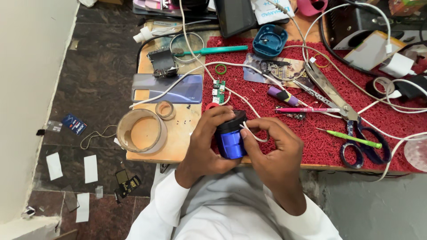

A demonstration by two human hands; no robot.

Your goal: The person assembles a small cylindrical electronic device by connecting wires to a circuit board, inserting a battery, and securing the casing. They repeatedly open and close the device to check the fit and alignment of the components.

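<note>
1. Head view, my hands: my left hand (209, 142) wraps a blue cylinder (231, 141) with a black cap (231, 121), its fingers (221, 114) curled over the cap rim. The cylinder sits upright between both hands, over the near edge of the bench (178, 133).
2. My right hand (273, 146) is just beside the cylinder; its fingers (253, 126) pinch a white cable (249, 133) next to the cap.
3. Red mat (320, 142) covers the right part of the bench. On it: scissors (351, 120), a pink pen (307, 110), a green tool (349, 138), a small green board (218, 91), a green ring (220, 69).
4. Left of the mat: a phone (167, 89) lying flat, a large tape roll (141, 130), a small tape roll (165, 109) just beside it.
5. Far side: a teal screwdriver (218, 50) and a blue shell (270, 41).
6. Floor (102, 66), left: scattered cards and paper slips.
</note>
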